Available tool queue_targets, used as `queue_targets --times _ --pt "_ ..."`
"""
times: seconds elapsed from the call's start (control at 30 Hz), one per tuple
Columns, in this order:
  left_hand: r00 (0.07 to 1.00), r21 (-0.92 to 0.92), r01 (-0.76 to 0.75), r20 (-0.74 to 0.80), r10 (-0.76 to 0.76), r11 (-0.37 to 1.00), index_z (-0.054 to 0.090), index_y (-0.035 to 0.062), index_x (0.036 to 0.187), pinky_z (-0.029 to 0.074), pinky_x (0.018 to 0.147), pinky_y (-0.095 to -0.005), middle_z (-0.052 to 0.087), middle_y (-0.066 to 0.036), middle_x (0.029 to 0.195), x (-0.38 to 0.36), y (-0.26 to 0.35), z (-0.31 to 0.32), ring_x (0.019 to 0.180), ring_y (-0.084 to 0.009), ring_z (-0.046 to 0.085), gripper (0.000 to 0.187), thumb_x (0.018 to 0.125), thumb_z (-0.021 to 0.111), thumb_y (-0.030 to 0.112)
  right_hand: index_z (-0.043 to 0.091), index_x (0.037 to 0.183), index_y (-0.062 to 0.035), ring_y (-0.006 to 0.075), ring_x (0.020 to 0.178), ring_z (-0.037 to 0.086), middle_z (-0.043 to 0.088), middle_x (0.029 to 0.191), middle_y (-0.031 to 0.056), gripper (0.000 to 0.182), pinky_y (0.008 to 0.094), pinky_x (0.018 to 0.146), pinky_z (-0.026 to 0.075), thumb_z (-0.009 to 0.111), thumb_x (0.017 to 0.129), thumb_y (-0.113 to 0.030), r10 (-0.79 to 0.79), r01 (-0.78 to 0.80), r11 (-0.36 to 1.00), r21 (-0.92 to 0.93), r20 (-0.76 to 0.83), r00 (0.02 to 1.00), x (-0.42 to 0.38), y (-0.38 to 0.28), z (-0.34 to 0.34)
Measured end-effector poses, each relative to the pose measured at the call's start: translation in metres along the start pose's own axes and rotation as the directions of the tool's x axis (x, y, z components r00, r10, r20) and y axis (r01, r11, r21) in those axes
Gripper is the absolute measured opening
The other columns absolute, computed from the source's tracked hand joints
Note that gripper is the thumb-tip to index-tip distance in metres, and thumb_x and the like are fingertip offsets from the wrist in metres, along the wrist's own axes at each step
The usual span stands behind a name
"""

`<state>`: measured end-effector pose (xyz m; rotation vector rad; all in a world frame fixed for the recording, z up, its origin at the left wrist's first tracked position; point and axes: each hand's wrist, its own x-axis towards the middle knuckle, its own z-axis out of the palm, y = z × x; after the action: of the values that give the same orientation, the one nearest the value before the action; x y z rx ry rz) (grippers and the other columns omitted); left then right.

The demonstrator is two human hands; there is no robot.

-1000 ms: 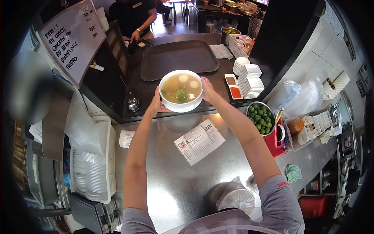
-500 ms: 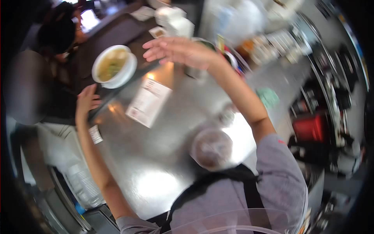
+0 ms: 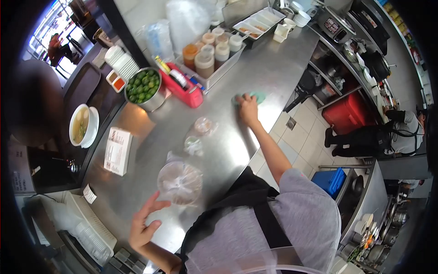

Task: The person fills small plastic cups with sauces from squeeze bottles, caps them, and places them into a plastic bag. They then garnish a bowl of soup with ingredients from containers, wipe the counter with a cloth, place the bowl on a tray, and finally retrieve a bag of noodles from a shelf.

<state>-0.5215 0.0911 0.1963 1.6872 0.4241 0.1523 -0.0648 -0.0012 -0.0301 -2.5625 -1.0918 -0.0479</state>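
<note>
My right hand is at the far right side of the steel counter, its fingers bent down onto a green cloth. Near the front edge, my left hand hovers with fingers apart and nothing in it. Just beyond its fingertips sits a tied clear plastic bag with brownish contents. Two smaller tied bags lie between the hands, one with something greenish and one with something pale orange. Further left is a white printed box.
A white bowl of soup rests on the dark ledge at left. A metal pot of green limes, a red holder with pens and a rack of sauce bottles line the back. Another person stands at far right.
My view has swung right. My left hand has drawn back from beside the soup bowl towards my body; my right hand has moved across to the green cloth and closed on it.
</note>
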Motion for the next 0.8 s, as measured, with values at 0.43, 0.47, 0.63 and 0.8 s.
queue_targets --times 0.43,0.47,0.63,0.8 --pt "0.984 -0.270 -0.138 0.073 0.163 0.953 0.037 0.0020 0.133 0.016 0.109 -0.0349 0.030 -0.015 0.143 0.282 -0.041 0.271 0.134 -0.0264 0.026 0.055 0.096 0.030 0.042 0.063 0.103 -0.0057 0.0245 0.101 0.052 0.056 0.105 0.0128 0.022 0.0349 0.090 0.040 0.053 0.089 -0.019 0.069 -0.157 0.108 0.982 0.150 0.986 0.030 0.065 -0.098" --pt "0.952 -0.235 -0.175 0.209 0.226 0.956 0.044 0.0021 0.131 0.018 0.109 -0.0345 0.033 -0.016 0.142 0.284 -0.028 0.274 0.133 -0.0267 0.029 0.052 0.097 0.034 0.040 0.062 0.104 -0.0029 0.0252 0.100 0.052 0.055 0.105 0.0139 0.024 0.0352 0.089 0.040 0.054 0.088 -0.018 0.140 0.044 0.330 0.943 -0.094 0.986 0.079 0.118 -0.054" --pt "0.997 0.052 -0.082 0.018 0.081 0.995 0.054 0.0014 0.121 0.036 0.098 -0.0337 0.054 -0.014 0.124 0.260 0.016 0.273 0.116 -0.0258 0.049 0.035 0.088 0.055 0.014 0.057 0.119 -0.0159 0.0374 0.122 0.035 0.042 0.133 0.0158 0.040 0.0500 0.097 0.030 0.050 0.081 -0.008 0.398 -0.357 0.914 0.194 -0.258 0.880 0.203 0.260 -0.045" --pt "0.942 -0.162 0.065 -0.317 -0.114 0.985 0.054 0.0010 0.120 0.040 0.094 -0.0318 0.057 -0.013 0.118 0.211 -0.019 0.260 0.110 -0.0213 0.054 0.034 0.087 0.056 0.010 0.051 0.122 -0.0082 0.0379 0.119 0.039 0.037 0.138 0.0157 0.043 0.0487 0.097 0.033 0.050 0.080 -0.004 0.034 -0.042 0.999 -0.020 -0.319 0.947 0.160 0.198 0.008"
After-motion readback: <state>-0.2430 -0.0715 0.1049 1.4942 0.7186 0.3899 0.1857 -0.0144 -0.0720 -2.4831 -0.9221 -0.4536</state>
